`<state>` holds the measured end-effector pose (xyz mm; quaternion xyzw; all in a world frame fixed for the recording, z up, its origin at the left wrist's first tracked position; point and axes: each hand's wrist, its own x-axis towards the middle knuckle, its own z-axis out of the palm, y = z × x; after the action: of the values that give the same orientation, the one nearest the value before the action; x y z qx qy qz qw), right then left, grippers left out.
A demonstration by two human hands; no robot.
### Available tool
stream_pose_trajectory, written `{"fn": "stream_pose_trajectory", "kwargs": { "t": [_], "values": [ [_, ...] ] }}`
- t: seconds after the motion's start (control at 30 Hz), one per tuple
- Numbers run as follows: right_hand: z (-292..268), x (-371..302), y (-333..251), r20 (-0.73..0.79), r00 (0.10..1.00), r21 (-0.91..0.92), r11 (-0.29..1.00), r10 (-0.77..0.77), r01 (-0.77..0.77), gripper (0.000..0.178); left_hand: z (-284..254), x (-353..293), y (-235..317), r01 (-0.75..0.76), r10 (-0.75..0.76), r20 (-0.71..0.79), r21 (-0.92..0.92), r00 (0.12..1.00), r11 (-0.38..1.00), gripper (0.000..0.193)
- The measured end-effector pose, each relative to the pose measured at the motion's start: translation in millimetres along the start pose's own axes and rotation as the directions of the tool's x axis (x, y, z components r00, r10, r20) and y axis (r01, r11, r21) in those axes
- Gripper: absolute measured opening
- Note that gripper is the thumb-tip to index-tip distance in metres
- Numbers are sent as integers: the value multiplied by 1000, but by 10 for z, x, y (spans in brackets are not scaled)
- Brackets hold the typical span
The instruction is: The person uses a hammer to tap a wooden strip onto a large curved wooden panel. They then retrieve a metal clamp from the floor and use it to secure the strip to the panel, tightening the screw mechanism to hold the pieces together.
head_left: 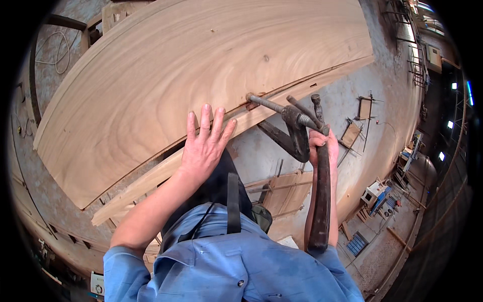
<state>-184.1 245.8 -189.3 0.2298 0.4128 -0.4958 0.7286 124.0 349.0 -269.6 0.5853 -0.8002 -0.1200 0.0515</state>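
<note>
A large pale wooden panel (221,55) with wavy grain lies in front of me. A long narrow wooden strip (302,93) runs along its near edge, with a dark gap between them toward the left. My left hand (204,146) rests over this joint, fingers spread, its tips on the panel. A dark metal C-clamp (296,132) straddles the strip, its threaded screw reaching the panel's edge. My right hand (324,146) is closed round a hammer (322,196), high on the dark handle close to the head. The hammer head is beside the clamp's crossbar; contact between them is unclear.
Below on the floor lie wooden frames (350,134) with clamps and a clamped wooden panel (287,194). Tools and a small machine (373,194) stand to the right. A pale cable (63,53) loops at the far left.
</note>
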Motion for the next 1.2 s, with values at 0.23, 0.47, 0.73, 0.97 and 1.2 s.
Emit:
{"fn": "stream_pose_trajectory", "kwargs": {
  "t": [0.23, 0.47, 0.73, 0.97, 1.2],
  "values": [
    [12, -63, 245, 89, 993, 123, 989, 76, -87, 32, 31, -7, -4, -2, -2, 45, 76, 999, 997, 57],
    [-30, -8, 250, 61, 991, 202, 970, 123, -133, 35, 95, 4, 24, -4, 1, 24, 106, 1000, 994, 57],
    [373, -338, -31, 84, 913, -875, 409, -399, 259, 19, 81, 11, 27, 13, -15, 29, 80, 999, 997, 57],
    [668, 277, -287, 419, 767, -889, -393, -486, 236, 26, 25, 1, -13, 23, -23, 10, 64, 1000, 998, 54],
    [1263, 944, -500, 752, 638, -317, -939, -165, 131, 39, 7, 12, 1, 35, -36, 22, 30, 999, 999, 55]
  ]
}}
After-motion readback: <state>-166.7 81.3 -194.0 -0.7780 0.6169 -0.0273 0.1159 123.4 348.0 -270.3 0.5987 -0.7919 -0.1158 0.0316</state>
